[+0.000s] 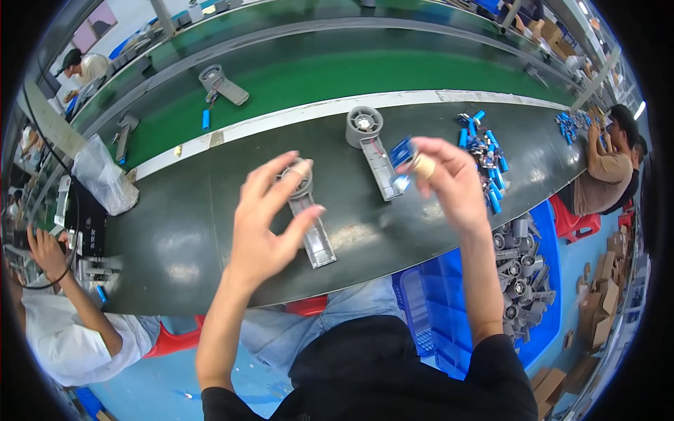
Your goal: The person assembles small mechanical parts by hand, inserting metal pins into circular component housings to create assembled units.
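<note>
My left hand (pixel 270 221) is over the near grey fan housing (pixel 319 242), fingers spread and thumb apart. That housing lies on the dark work surface, its round end partly hidden behind my fingers; whether they touch it I cannot tell. My right hand (pixel 449 175), with pale covers on its fingertips, pinches a small blue part (pixel 401 151) just above a second grey fan housing (pixel 381 168). The second housing has a round fan head and an open, hollow handle. A shiny pale spot shows below the blue part, too blurred to name.
Blue cylindrical cells with wiring (pixel 488 158) lie piled to the right. A blue bin (pixel 551 231) of grey housings stands below the table edge. A clear plastic bag (pixel 105 175) sits left. Beyond the white ledge, a green belt (pixel 295 70) carries another housing (pixel 225 84). Co-workers sit both sides.
</note>
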A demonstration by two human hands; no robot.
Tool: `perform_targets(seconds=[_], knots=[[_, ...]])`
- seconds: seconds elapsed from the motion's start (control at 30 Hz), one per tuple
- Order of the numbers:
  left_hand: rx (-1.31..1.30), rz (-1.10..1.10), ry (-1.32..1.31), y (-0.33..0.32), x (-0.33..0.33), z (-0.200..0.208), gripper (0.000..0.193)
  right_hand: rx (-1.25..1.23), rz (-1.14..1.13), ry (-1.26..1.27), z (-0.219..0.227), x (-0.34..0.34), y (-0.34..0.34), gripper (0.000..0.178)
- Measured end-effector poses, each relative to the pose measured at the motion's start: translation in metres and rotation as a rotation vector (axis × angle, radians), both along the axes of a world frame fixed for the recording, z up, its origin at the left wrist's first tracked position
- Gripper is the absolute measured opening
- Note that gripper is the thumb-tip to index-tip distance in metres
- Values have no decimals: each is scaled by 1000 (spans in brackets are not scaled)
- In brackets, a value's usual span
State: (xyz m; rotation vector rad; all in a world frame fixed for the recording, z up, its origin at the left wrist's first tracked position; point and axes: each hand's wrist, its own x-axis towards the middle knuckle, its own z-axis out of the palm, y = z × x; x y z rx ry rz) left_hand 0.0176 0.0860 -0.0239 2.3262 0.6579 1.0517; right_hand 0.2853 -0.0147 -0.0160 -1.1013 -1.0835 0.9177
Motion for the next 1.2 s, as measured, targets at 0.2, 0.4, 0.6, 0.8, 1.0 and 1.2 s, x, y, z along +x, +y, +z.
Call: perform_targets(seconds=[0.2, 0.4, 0.6, 0.8, 1.0, 1.2], knots=[[-78, -170, -238, -29, -4, 6, 49, -171, 382, 239, -2, -82, 2, 31], [-609, -60, -532, -32, -29, -3, 21, -117, 222, -126, -17, -83, 13, 22], [-260, 144, -8, -32, -19, -14, 10, -66, 47, -470, -38, -87, 18, 18], [-8, 205, 148, -29, -7, -37, 9, -40, 36, -429, -46, -94, 24, 18], [-471, 216, -61, -23, -12, -23, 6, 89, 69, -520, -55, -104, 35, 15], [-404, 187, -34, -29, -15, -25, 21, -81, 77, -280, -58, -107, 37, 8]])
